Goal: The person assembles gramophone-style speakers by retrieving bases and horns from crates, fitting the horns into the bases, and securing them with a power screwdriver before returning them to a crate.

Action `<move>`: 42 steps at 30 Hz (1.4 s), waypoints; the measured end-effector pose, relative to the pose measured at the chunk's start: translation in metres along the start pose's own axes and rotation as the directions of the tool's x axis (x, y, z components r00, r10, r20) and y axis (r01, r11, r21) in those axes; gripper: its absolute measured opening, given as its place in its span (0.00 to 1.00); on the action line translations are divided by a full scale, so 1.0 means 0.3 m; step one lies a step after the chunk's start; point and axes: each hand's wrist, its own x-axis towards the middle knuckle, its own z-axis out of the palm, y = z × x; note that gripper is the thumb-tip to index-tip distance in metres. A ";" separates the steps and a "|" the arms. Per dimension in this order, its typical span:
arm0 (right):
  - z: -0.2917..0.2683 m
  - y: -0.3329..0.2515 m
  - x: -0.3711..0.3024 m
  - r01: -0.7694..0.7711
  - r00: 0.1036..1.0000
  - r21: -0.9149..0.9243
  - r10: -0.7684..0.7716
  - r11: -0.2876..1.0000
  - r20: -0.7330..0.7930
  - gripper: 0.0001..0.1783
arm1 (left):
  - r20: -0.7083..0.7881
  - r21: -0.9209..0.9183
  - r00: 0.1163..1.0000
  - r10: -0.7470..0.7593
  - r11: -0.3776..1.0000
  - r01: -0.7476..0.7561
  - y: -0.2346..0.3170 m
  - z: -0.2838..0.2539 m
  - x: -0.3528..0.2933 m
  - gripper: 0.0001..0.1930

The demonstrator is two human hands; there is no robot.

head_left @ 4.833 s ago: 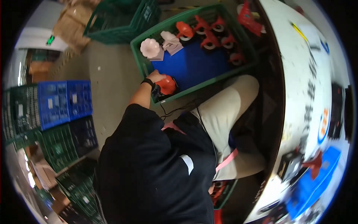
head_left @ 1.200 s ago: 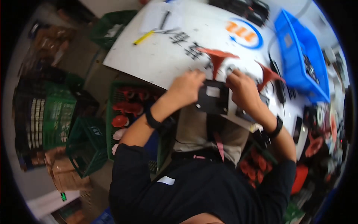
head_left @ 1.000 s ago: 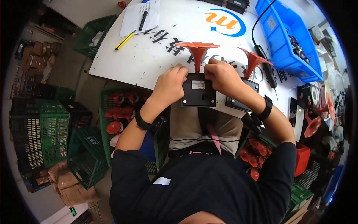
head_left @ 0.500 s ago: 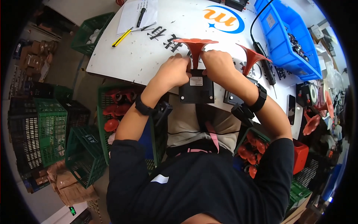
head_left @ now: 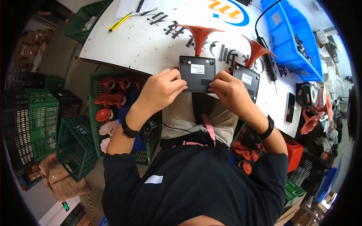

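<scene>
A black square box with a flared red horn [head_left: 200, 35], like a small gramophone-shaped speaker, lies at the table's near edge. Its underside [head_left: 197, 81] faces up and bears a white label and a slotted vent. My left hand [head_left: 164, 88] is closed on the box's lower left corner, fingertips on its face. On the lower right corner, the bent fingers of my right hand [head_left: 230, 90] grip the same box. Just right of it lies a second black box [head_left: 247, 81] with a red horn [head_left: 258, 51], partly behind my right hand.
A power screwdriver [head_left: 270, 62] with a cable lies right of the horns, beside a blue bin [head_left: 292, 41] of small parts. A phone [head_left: 290, 107] sits near the right edge. A yellow cutter [head_left: 120, 22] lies far left. Green crates [head_left: 94, 120] with red horn pieces flank my legs.
Both hands have moved from the horn end of the box down to its near corners. More of the box's underside shows, and the view has shifted a little.
</scene>
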 end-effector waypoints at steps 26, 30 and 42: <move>0.036 0.005 -0.002 0.011 0.999 -0.114 -0.006 0.993 0.041 0.12 | -0.076 0.043 0.996 0.042 0.998 -0.038 -0.011 0.049 -0.037 0.08; 0.000 -0.001 0.035 0.012 0.987 -0.107 0.005 0.994 0.163 0.11 | -0.076 0.028 0.997 0.003 1.000 -0.001 0.016 0.052 -0.030 0.08; -0.010 -0.022 0.049 -0.029 0.999 0.030 0.028 0.999 0.043 0.12 | -0.001 0.111 0.994 -0.107 0.988 0.107 0.045 0.052 -0.016 0.09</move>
